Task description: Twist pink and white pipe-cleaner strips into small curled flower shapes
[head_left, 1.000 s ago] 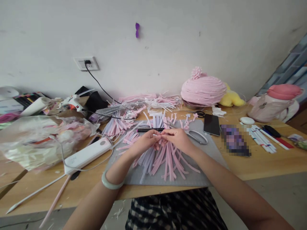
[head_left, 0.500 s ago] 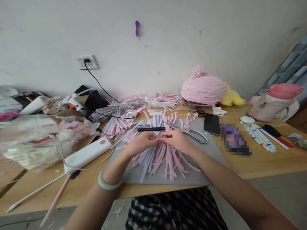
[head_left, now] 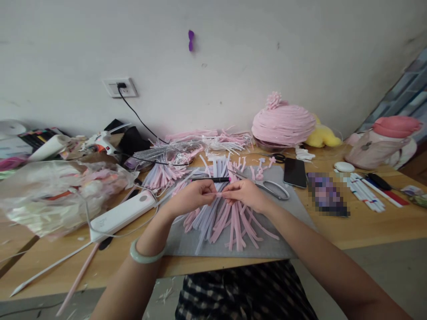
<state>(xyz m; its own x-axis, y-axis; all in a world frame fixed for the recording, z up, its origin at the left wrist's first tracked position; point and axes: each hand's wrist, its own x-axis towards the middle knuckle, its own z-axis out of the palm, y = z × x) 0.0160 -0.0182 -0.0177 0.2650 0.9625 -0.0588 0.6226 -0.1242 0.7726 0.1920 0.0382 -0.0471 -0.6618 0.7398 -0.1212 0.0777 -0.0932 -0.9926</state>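
My left hand point(head_left: 191, 197) and my right hand point(head_left: 244, 194) meet over a grey mat point(head_left: 287, 231), each pinching one end of a short pink pipe cleaner piece point(head_left: 218, 194) held level between them. Under the hands lies a fan of several pink and pale lilac pipe cleaner strips point(head_left: 230, 220). A black marker point(head_left: 210, 180) lies just beyond my fingers. Silver scissors point(head_left: 271, 189) rest on the mat to the right of my right hand. A pale green bangle point(head_left: 144, 254) sits on my left wrist.
A white power strip point(head_left: 122, 214) and crumpled plastic bags point(head_left: 56, 191) fill the left. A glue gun point(head_left: 100, 143) lies at the back left. A phone point(head_left: 294, 172), pens point(head_left: 365, 192), a pink coiled dome point(head_left: 282, 124) and a pink-hatted figure point(head_left: 383, 144) stand on the right.
Both hands have drawn slightly apart, so the short pink piece now shows stretched between the fingertips. My left forearm has shifted a little to the left.
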